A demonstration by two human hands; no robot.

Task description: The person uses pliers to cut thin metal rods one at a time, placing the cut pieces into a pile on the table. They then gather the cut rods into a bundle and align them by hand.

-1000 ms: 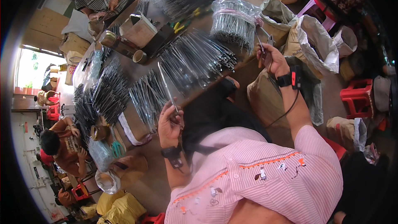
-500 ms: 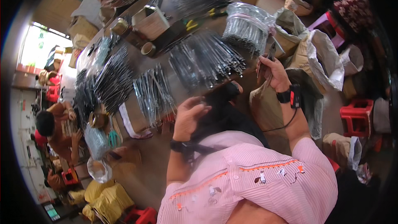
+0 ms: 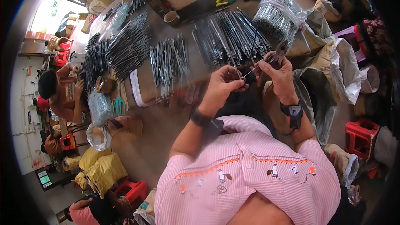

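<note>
On my feed, the left hand (image 3: pixel 224 86), seemingly bare a moment ago, now pinches a wire (image 3: pixel 249 73), two o'clock from centre; the right hand (image 3: pixel 280 77), clasping pliers (image 3: pixel 282 47), pinches it too: both work together.

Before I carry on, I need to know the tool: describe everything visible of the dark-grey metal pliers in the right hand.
The dark-grey metal pliers have a short, dull head that juts up past the bare right hand, pointing away from the person's body. The grip mostly hides the handles, and whether the jaws are open is too small to tell. In view, the head sits just below the clear-plastic-wrapped bundle of silvery wires; contact there cannot be judged.
</note>
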